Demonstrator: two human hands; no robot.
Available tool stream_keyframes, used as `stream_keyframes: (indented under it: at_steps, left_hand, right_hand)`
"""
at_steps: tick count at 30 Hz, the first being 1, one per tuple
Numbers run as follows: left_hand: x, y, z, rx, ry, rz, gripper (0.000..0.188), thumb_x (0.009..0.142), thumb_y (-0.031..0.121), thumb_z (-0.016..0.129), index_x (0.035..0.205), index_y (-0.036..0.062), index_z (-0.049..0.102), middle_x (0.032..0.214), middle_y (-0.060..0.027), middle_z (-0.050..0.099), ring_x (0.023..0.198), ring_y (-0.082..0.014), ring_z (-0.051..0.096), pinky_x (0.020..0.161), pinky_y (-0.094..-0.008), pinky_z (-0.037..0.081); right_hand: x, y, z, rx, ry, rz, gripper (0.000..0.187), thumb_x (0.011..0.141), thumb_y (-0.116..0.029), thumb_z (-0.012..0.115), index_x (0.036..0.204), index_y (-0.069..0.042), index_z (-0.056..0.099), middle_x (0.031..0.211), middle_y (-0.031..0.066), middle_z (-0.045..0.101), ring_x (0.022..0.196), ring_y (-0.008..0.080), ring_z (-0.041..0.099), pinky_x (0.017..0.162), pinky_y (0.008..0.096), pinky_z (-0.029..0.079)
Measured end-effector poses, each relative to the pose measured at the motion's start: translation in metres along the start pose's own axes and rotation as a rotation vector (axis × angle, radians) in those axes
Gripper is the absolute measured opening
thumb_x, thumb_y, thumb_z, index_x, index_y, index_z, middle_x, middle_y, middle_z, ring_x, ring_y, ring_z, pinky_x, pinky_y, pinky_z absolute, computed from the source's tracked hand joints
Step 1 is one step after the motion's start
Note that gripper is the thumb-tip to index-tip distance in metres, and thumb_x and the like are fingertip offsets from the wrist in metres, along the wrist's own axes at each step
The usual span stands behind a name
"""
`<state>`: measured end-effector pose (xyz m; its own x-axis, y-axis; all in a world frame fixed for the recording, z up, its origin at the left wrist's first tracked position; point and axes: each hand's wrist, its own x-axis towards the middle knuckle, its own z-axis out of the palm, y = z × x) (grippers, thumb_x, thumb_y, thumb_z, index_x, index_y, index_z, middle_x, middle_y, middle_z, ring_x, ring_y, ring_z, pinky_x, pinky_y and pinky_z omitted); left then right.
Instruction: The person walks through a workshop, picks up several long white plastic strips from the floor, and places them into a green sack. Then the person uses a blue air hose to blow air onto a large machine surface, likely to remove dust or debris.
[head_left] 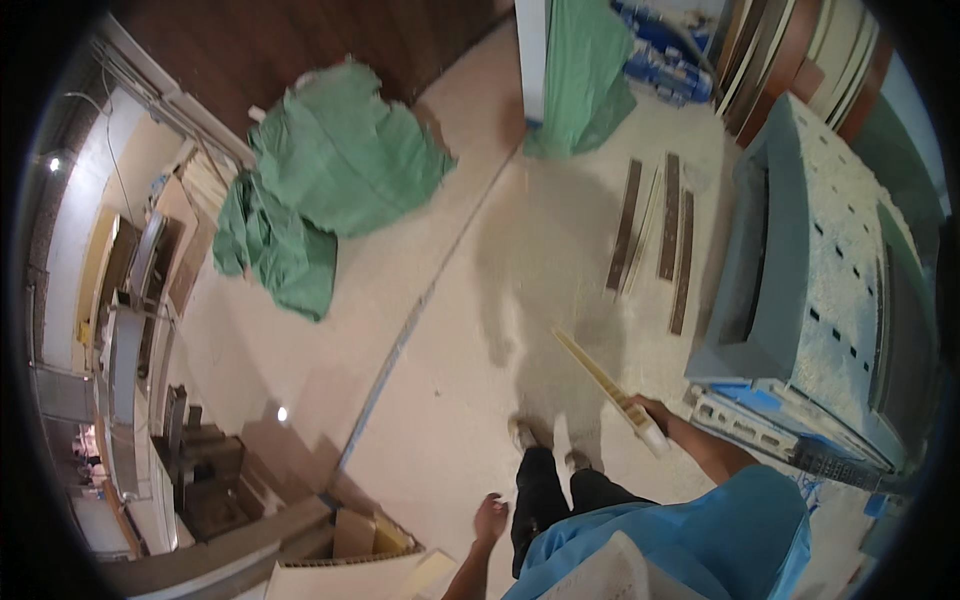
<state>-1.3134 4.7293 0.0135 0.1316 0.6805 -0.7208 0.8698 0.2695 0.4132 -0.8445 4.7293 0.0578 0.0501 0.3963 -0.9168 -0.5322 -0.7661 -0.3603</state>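
Observation:
My right hand [655, 412] is wrapped round a bundle of long, thin, pale strips [595, 372], which look like wood. The bundle slants away to the upper left, with its whitish near end sticking out below the hand. Low beside my left leg hangs my left hand [490, 517], loosely curled with its fingers a little apart and nothing seen in it. Several narrow strips [668, 218], mostly dark brown and some pale, lie on the floor ahead to the right.
At right stands a grey machine [770, 215], its top strewn with pale dust or chips. Green sheeting [340, 150] lies heaped at far left; another green sheet [580, 80] hangs ahead. Boards [820, 60] lean at far right. Wooden pieces and panels [340, 540] crowd the lower left.

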Motion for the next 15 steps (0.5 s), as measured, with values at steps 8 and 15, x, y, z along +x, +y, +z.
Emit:
stream_keyframes:
  at_steps: [8,15]
  left_hand:
    - [0.143,0.094,-0.190,0.041,0.258,0.203,0.035,0.086,0.027,0.064,0.116,0.0094,0.059,0.100,-0.0121,0.070,0.092,-0.0298,0.067,0.079,-0.0423,0.053]
    - [0.323,0.347,-0.243,0.223,0.132,0.843,0.037,0.086,0.026,0.067,0.118,0.0077,0.059,0.108,-0.0149,0.067,0.093,-0.0294,0.067,0.078,-0.0403,0.055]
  right_hand:
    - [-0.107,-0.040,0.009,0.191,0.298,-0.282,0.032,0.082,-0.034,0.067,0.098,-0.007,0.069,0.082,0.0041,0.061,0.069,0.0171,0.059,0.066,0.0317,0.048]
    - [-0.106,-0.154,0.018,0.329,0.402,-0.544,0.070,0.079,-0.040,0.066,0.136,-0.002,0.050,0.099,0.0114,0.062,0.078,0.0200,0.062,0.063,0.0341,0.055]
